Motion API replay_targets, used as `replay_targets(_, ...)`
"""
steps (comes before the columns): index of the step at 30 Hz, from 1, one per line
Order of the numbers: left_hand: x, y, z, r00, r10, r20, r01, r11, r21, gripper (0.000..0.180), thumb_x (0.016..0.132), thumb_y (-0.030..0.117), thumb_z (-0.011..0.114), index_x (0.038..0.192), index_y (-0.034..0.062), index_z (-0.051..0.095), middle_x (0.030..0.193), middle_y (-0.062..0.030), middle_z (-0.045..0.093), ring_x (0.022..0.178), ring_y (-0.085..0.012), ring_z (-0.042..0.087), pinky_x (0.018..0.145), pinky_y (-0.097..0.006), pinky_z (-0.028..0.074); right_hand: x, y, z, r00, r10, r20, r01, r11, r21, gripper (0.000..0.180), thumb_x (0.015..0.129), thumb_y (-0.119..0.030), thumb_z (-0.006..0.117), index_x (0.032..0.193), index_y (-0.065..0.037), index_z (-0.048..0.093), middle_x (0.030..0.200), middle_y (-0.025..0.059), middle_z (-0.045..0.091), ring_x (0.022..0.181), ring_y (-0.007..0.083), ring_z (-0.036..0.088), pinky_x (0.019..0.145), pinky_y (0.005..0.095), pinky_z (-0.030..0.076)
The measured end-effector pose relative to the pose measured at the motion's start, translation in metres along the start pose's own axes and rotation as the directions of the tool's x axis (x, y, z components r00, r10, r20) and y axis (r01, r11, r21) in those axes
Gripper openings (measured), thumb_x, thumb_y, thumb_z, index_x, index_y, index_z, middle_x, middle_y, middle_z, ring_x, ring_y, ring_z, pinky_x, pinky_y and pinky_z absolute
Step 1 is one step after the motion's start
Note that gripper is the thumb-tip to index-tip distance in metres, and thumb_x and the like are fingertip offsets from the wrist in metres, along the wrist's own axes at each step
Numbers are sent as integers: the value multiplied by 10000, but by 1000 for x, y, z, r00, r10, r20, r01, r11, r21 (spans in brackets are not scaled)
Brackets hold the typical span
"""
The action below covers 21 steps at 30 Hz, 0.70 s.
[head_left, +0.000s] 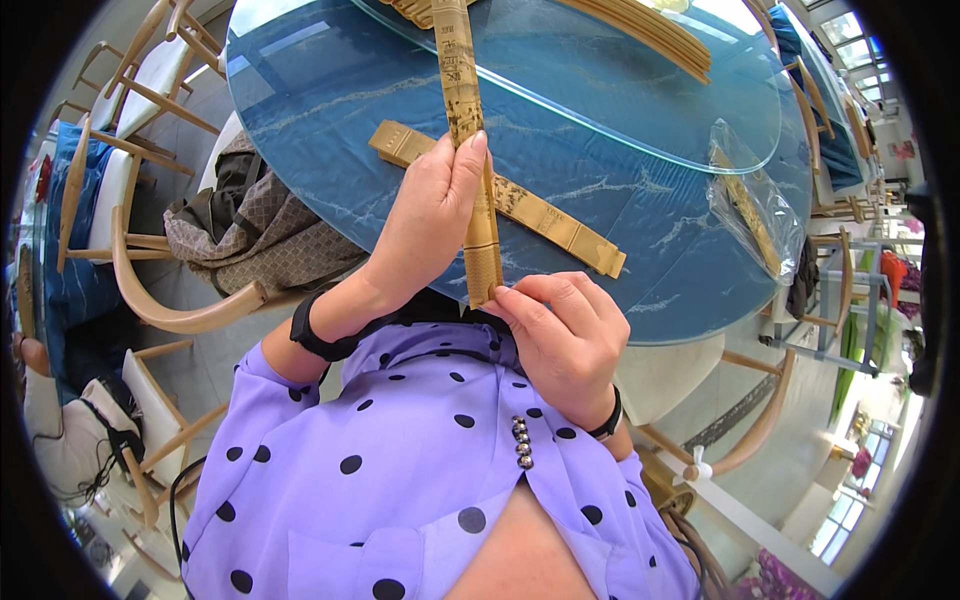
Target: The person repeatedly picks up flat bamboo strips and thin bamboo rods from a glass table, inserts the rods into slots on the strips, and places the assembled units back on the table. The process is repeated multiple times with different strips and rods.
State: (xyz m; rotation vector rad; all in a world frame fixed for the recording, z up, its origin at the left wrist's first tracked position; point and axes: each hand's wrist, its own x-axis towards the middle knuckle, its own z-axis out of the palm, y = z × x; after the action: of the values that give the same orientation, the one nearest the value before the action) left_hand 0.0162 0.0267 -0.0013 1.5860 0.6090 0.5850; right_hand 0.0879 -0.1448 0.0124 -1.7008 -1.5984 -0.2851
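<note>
A long, narrow gold carton strip (457,70) with dark print stands out from my body over the table. My left hand (425,215) is closed around its middle, thumb on top. At its near end, my right hand (570,335) pinches the edge between thumb and fingertips. Under the held strip, and crossing it, a second gold carton strip (560,228) lies flat on the blue table; my left hand hides part of it. Whether the held strip is folded flat or hollow I cannot tell.
The round blue marbled table (640,310) carries a glass turntable (600,110) with stacked gold strips (650,35) at its far side. To the right lies a clear plastic bag (755,205) with a gold strip inside. A wooden chair (190,315) with a patterned bag (250,215) stands left.
</note>
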Motion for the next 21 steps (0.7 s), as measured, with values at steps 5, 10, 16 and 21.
replay_targets(5,-1,-2,1,999,-38,34,39,999,-33,400,1116,357,400,921,43,555,794,2,533,730,-85,489,693,-262,430,2,-2,-5,998,-59,10,60,994,-96,219,699,-63,729,914,-21,721,884,71,668,762,212,658,598,314,476)
replay_targets(10,1,-1,5,990,-55,127,55,998,2,394,1120,342,384,915,43,539,796,-10,532,723,-99,477,683,-282,427,2,-4,-12,993,-69,97,76,995,-69,212,734,-86,718,935,-20,728,923,77,680,804,217,670,636,312,483)
replay_targets(16,3,6,8,975,-51,215,45,999,31,371,1107,286,401,948,-27,519,789,-147,567,718,-253,498,690,-389,444,7,-9,-19,986,-114,124,122,991,-61,226,753,-81,723,972,-22,720,945,79,677,820,215,675,648,310,497)
replay_targets(21,6,24,-6,919,45,392,-137,968,209,272,1078,231,458,1131,-36,463,966,-236,580,912,-398,573,819,-459,462,20,4,-36,973,-139,186,141,990,1,201,789,-164,765,933,-43,692,908,55,653,806,210,657,647,312,499)
